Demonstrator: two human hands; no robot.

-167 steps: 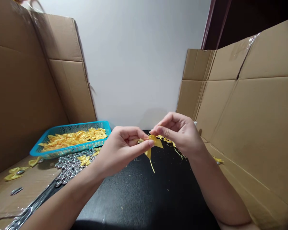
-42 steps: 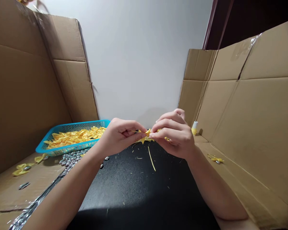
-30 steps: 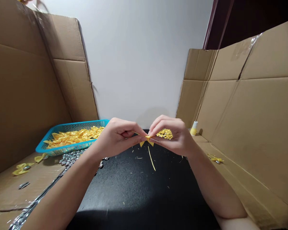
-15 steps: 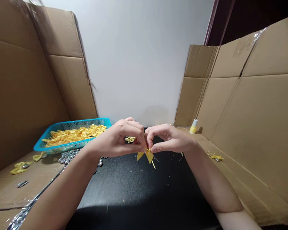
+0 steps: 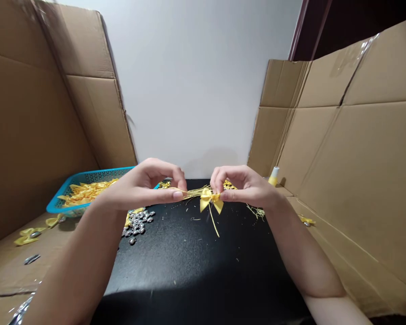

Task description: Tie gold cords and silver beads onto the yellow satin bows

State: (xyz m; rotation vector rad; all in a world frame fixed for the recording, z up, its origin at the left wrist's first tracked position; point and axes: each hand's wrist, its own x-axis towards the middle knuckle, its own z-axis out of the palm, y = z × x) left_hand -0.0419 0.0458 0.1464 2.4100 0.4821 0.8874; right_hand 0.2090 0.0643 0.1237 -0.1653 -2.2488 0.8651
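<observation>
My right hand [image 5: 245,186] pinches a yellow ribbon bow [image 5: 206,198] at its right side, between thumb and fingers. The bow's two tails point down, and a thin yellow cord [image 5: 214,221] hangs below it. To the left, my left hand [image 5: 149,184] has thumb and forefinger closed on a strand of yellow cord [image 5: 186,192] that runs toward the bow. Behind and between the hands, a bundle of gold-yellow strands [image 5: 198,193] lies on the black table surface [image 5: 189,257]; my fingers partly hide it.
A blue basket [image 5: 62,198] of yellow bows stands at the left, partly behind my arm. Silver beads [image 5: 138,223] are scattered beside it. At the right are a thread cone [image 5: 274,176], cord scraps [image 5: 256,211] and another bow [image 5: 306,220]. Cardboard walls [image 5: 355,171] flank the table.
My hands, close together before, have moved apart, with the left going left and the cord drawn out between them. The bow now shows in full at my right fingertips.
</observation>
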